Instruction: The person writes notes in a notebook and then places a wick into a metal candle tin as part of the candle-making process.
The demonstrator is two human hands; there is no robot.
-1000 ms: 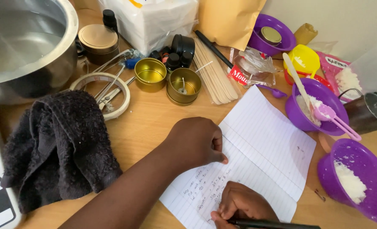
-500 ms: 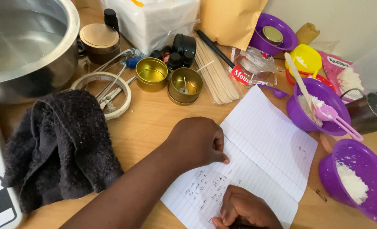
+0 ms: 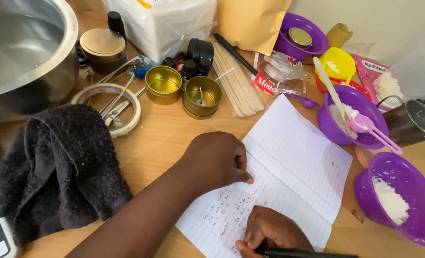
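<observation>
Wooden tabletop [image 3: 164, 138] crowded with craft supplies, lined notebook page [image 3: 289, 167] as landmark. At its near edge, right hand [image 3: 272, 231] curled shut around a black pen [image 3: 308, 252]. On its left margin, left hand [image 3: 217, 160] loosely fisted, thumb pressing the paper, gripping nothing. Right of it, purple bowl [image 3: 399, 200] of white flakes. Left, dark towel [image 3: 54, 172]. Beyond, gold tins [image 3: 202, 96], wooden sticks [image 3: 236, 81].

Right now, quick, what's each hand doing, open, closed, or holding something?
Left hand: loosely curled, holding nothing, fingertips pressing down on the lined paper.
Right hand: closed on a black pen at the paper's lower edge.
</observation>
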